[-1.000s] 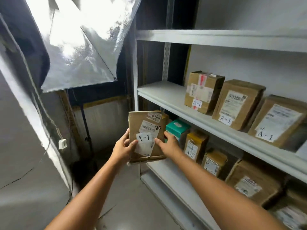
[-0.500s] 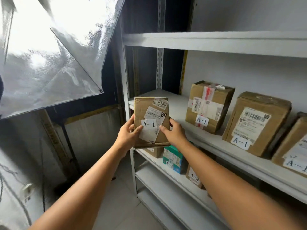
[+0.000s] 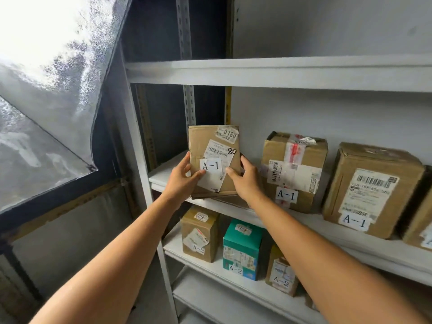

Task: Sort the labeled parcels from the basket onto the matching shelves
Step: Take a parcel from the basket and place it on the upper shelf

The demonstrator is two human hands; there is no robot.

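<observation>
A flat brown parcel (image 3: 214, 141) marked A-1 stands upright at the left end of the middle shelf (image 3: 163, 177). My left hand (image 3: 181, 181) grips its left edge with the thumb across the front. My right hand (image 3: 245, 181) holds its right edge. The parcel's lower edge is at the shelf's front lip; I cannot tell whether it rests there. Two more brown A-1 parcels (image 3: 292, 171) (image 3: 371, 188) stand to its right on the same shelf.
The shelf below holds a brown A-2 box (image 3: 199, 233), a teal A-2 box (image 3: 242, 249) and another brown A-2 box (image 3: 281, 274). A white upright post (image 3: 140, 148) frames the rack's left side. A silver reflective sheet (image 3: 46, 78) hangs at the left.
Both hands have lifted the A-1 parcel from in front of the lower shelf up and right onto the left end of the middle shelf. The view has tilted upward.
</observation>
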